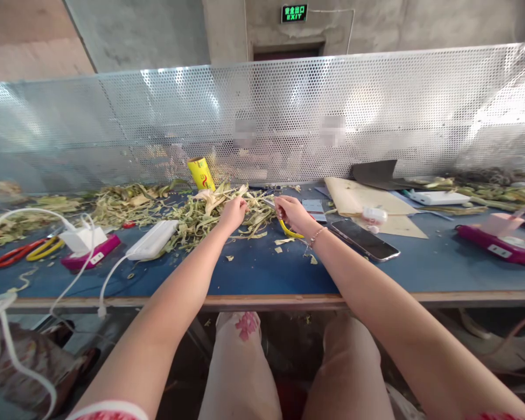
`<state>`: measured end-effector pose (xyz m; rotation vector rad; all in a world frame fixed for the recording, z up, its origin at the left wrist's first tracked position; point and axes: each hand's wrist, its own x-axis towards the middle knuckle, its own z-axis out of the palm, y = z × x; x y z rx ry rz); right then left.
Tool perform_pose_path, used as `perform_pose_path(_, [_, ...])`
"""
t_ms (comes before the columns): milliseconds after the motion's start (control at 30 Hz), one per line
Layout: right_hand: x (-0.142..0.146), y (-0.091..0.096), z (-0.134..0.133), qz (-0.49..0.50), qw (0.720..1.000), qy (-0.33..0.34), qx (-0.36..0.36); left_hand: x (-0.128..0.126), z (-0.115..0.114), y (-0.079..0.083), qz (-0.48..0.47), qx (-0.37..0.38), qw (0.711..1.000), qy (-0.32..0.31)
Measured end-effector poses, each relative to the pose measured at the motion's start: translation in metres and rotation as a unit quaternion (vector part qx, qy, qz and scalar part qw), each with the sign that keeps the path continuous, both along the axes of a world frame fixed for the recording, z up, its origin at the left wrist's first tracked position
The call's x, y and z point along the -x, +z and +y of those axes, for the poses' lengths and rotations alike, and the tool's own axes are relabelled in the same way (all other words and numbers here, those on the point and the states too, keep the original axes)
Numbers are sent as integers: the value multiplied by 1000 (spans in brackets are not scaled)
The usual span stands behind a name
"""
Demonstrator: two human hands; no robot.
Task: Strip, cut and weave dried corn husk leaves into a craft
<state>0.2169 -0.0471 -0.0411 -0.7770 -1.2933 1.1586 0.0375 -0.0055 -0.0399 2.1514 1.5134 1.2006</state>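
Yellow-handled scissors [285, 229] sit in the right hand's [290, 211] grasp above the worktop [262, 277], pointing toward the left hand [233, 213], its fingers curled by dried leaves [188, 220], hold unclear; tangled leaves could deflect a cut, nicking them.

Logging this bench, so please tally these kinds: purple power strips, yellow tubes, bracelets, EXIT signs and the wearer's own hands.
Purple power strips: 2
Yellow tube: 1
Bracelet: 1
EXIT sign: 1
Wearer's hands, left hand and right hand: 2
Total: 7
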Motion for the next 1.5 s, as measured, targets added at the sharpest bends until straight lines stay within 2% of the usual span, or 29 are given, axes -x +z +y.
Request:
perform_pose_path(133, [-4,4,-1,0,999,-31,-16,-7,-3,4,-122,26,989,-83])
perform_pose_path(200, [-7,6,0,0,998,-55,-26,-10,-4,6,-153,35,979,-129])
perform_pose_path(300, [-11,9,1,-23,991,-109,-78,-13,-7,6,-147,45,970,-185])
perform_pose_path(400, [-14,11,0,-81,973,-155,-153,-16,-10,2,-127,48,968,-213])
perform_pose_path(500, [-13,12,-2,-144,959,-161,-183,-20,-14,-1,-120,50,967,-220])
perform_pose_path(667, [-8,11,-8,-210,950,-145,-180,-26,-22,0,-138,61,964,-220])
perform_pose_path(867, [-6,10,-9,-191,963,-109,-159,-31,-27,0,-209,90,942,-245])
perform_pose_path(1167, [-6,11,-8,-139,982,-48,-119,-37,-33,2,-336,163,891,-258])
perform_pose_path(1300, [-6,13,-9,-157,979,-56,-120,-37,-35,6,-346,205,882,-244])
perform_pose_path(1500, [-9,11,-9,-254,948,-104,-163,-39,-38,7,-309,210,892,-255])
